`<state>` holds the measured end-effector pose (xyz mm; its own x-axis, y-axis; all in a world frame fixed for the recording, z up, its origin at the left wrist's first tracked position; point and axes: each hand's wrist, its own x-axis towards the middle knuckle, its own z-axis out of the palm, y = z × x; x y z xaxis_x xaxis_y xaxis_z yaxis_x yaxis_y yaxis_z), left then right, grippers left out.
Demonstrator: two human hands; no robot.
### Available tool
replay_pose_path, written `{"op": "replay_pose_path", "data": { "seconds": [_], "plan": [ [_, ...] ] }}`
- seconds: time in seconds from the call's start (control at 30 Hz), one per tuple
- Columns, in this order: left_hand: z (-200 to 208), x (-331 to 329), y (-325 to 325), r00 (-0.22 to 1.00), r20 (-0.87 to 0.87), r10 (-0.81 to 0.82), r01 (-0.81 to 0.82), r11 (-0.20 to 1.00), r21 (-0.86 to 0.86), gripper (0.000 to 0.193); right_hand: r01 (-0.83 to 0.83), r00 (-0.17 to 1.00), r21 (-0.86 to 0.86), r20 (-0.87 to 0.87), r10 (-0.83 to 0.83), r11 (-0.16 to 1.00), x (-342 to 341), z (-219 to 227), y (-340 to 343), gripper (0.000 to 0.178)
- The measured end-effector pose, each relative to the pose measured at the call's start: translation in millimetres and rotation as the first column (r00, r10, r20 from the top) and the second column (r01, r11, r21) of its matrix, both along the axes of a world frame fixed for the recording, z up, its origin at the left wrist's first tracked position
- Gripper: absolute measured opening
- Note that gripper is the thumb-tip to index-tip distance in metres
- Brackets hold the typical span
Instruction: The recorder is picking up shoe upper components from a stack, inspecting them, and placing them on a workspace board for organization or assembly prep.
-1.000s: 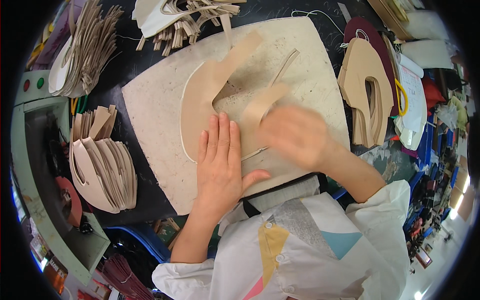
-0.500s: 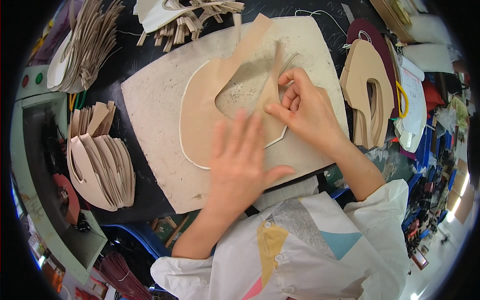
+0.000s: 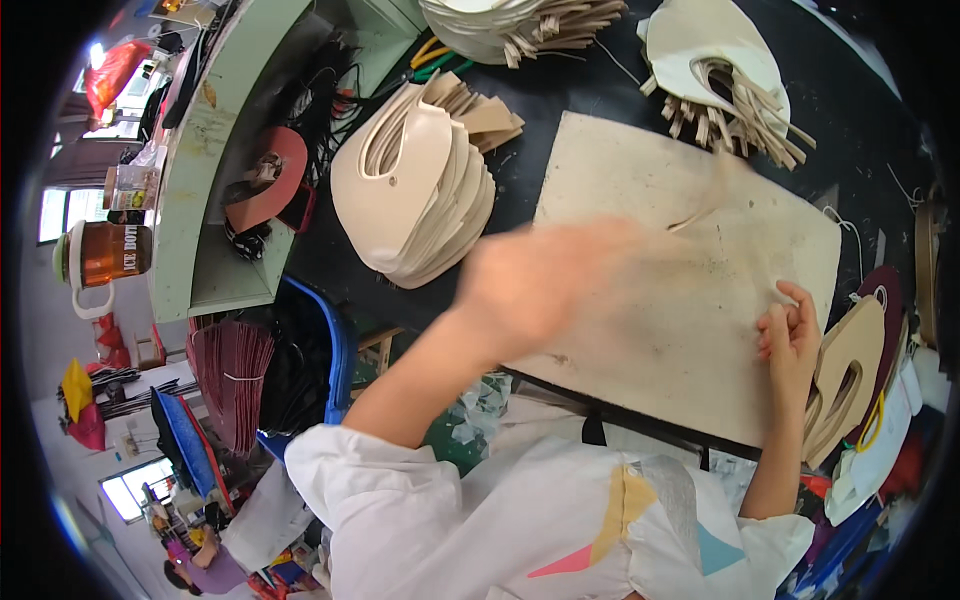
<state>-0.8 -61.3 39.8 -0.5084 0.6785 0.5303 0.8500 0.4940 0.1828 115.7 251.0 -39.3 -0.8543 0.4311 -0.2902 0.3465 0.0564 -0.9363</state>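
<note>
My left hand [image 3: 560, 285] is smeared by motion over the left part of the pale cutting board [image 3: 690, 330]. Its fingers and anything in them cannot be made out. Close to its right, a blurred tan strip [image 3: 718, 185] shows at the board's far side. My right hand [image 3: 790, 335] is at the board's right edge, fingers loosely bent and apart, holding nothing visible. Beside my left forearm is a stack of curved beige pieces [image 3: 400, 190], the top one with a long cutout.
At the far side lie bundles of fringed white-and-beige pieces [image 3: 710, 50] on the black tabletop [image 3: 590, 85]. More beige cutouts [image 3: 850, 370] sit right of my right hand. A green metal cabinet [image 3: 225, 130] and a blue bin [image 3: 340, 350] stand at the left.
The view has swung left. The large beige piece has gone from the board. My left hand has moved away leftward; my right hand has let go of the strip and moved to the right edge.
</note>
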Motion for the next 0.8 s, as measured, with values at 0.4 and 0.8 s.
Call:
{"op": "replay_pose_path", "data": {
  "seconds": [0.4,0.8],
  "plan": [
    [-15,-50,23,0.873,0.192,0.447,-0.487,0.799,0.352,0.036,-0.052,0.919,0.404,-0.339,0.202,0.913,-15,-16,18,0.018],
    [-21,-228,220,0.996,-0.052,0.073,-0.077,0.993,-0.089,0.056,0.097,0.918,0.422,-0.388,0.083,0.901,-6,-44,11,0.023]
  ]
}}
